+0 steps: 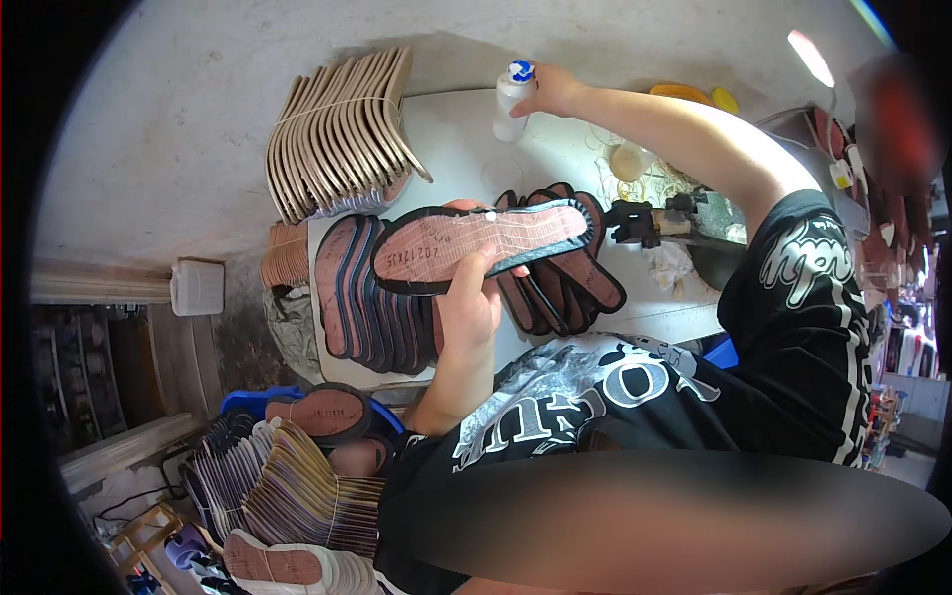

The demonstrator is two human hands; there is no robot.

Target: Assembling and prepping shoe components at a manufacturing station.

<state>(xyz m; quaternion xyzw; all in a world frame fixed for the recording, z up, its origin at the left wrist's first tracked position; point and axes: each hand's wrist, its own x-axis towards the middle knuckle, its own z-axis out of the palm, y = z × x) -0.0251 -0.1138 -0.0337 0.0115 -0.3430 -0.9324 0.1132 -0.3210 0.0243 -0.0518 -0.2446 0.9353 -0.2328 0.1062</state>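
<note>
My left hand (474,302) is closed around a shoe insole (426,248), raised over the table. Its pinkish-brown face is up, the rim is black, and a small white spot lies near its upper edge. At the table's far side, my right hand (551,91) grips a white squeeze bottle (512,109) with a blue and white top; the bottle stands upright, and whether it rests on the table I cannot tell. Left of the held insole stands a row of similar insoles (347,288). Behind and to its right is a loose pile of dark-rimmed insoles (595,283).
A bound stack of beige curved insoles (337,134) stands at the far left of the white table (446,129). Rubber bands (674,183) and a dark clamp-like tool (640,223) lie to the right. More bundled insoles (297,486) fill the near left, beside a white box (197,288).
</note>
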